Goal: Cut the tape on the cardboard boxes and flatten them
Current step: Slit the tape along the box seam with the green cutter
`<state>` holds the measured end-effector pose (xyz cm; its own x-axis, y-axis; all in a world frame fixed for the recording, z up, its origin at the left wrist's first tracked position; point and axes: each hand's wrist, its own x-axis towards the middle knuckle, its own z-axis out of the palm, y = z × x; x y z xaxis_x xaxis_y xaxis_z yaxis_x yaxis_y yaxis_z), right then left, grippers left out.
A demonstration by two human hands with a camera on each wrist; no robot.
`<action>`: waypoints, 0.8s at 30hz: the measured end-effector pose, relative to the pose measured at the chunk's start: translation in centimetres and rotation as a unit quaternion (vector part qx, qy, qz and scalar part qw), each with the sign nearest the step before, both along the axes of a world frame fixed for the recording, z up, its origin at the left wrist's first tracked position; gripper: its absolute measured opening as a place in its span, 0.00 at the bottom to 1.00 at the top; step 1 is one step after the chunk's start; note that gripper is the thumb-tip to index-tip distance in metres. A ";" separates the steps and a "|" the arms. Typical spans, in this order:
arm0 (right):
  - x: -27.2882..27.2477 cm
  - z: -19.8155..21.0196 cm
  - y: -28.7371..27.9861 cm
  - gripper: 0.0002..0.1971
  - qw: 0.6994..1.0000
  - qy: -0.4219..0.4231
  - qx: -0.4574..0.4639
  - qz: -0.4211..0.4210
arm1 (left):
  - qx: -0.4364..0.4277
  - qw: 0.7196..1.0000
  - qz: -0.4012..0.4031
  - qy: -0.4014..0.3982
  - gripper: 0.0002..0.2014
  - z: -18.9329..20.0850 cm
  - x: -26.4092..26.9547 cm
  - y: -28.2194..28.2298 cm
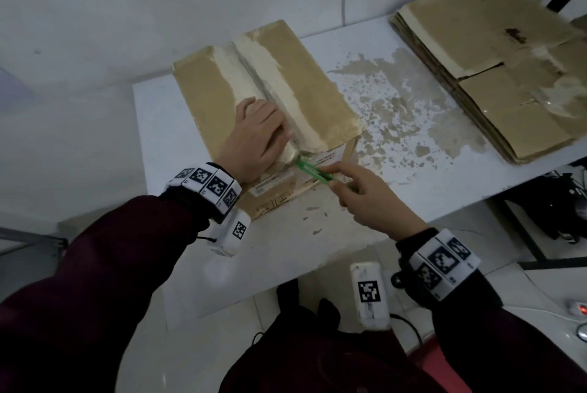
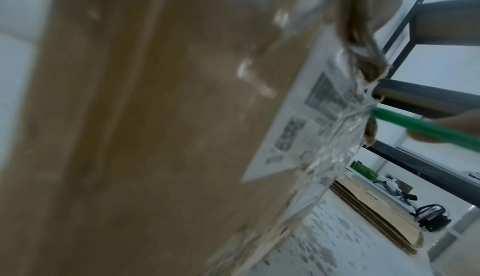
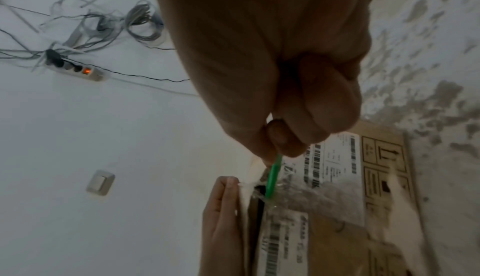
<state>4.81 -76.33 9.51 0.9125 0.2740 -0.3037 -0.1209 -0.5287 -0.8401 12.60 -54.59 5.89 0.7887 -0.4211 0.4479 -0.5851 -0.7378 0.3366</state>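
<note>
The sealed cardboard box sits on the worktop, pinned by the flat-fingered left hand beside the centre seam, while the green box cutter is pinched in the right hand, its tip at the clear tape on the near edge; the blade is best kept shallow, along the seam, off the left fingers. A gap opened at the flap edge is shown only by the right wrist view, the stack of flattened boxes most fully by the head view
</note>
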 end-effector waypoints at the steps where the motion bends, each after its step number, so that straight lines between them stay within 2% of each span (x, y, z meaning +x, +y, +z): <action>1: -0.1 -0.1 0.1 0.12 1.000 -0.001 0.005 -0.011 | -0.004 1.000 0.002 -0.002 0.13 0.1 0.0 -0.1; 4: -0.3 -0.1 0.2 0.12 0.998 0.034 0.041 -0.021 | -0.007 1.000 0.015 -0.009 0.13 0.2 -0.2 -0.1; 6: -0.8 0.2 -0.5 0.11 0.999 0.025 0.029 -0.007 | 0.005 1.000 0.015 -0.011 0.12 -0.1 -0.1 0.0; 9: -1.4 0.7 -1.6 0.12 0.993 -0.089 -0.071 0.011 | 0.056 0.998 0.011 0.011 0.12 -0.2 0.4 -0.4; 11: -1.2 0.7 -1.7 0.14 0.981 -0.153 -0.117 0.007 | 0.074 0.996 0.029 0.034 0.15 -0.4 0.7 -0.7; 14: -0.8 0.5 -1.3 0.15 0.960 -0.193 -0.201 0.024 | 0.071 0.990 0.094 0.083 0.18 -0.3 0.3 -1.6; 17: -0.8 0.5 -1.4 0.16 0.959 -0.192 -0.205 0.034 | 0.003 0.972 0.147 0.180 0.14 0.3 -0.1 -2.5; 20: -1.1 0.6 -1.1 0.16 0.942 -0.222 -0.249 0.032 | -0.179 0.932 0.179 0.258 0.12 0.1 -0.1 -2.6; 22: -0.9 0.5 -0.8 0.16 0.928 -0.237 -0.286 0.022 | -0.274 0.903 0.185 0.273 0.09 -0.3 -0.3 -2.7; 24: -1.0 0.3 -0.5 0.15 0.922 -0.249 -0.296 0.014 | -0.290 0.898 0.195 0.266 0.09 -0.5 -0.6 -3.3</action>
